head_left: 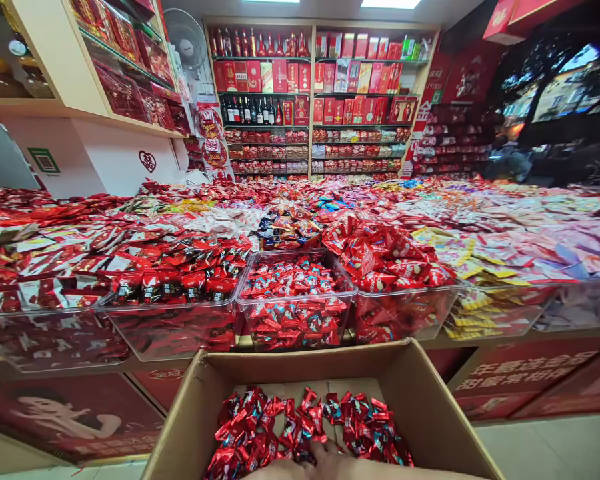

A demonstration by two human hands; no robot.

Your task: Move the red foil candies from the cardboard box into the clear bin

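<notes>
Hands (324, 456) among candies (250, 427) | grip unclear | carton wall (310, 365) before tub (296, 299)

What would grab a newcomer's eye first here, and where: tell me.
First, the open cardboard box at the bottom centre, with shiny red-wrapped sweets lying in it. Just beyond it, clear bins heaped with small packets, red in the middle and paler towards the right, stretch across the picture. At the back, tall shelves hold bottles and red boxes.

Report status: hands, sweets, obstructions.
Left hand, right hand: low among red wrapped sweets, grip unclear. Sweets loose in cardboard box. Box top open, nothing seen blocking it.
</notes>
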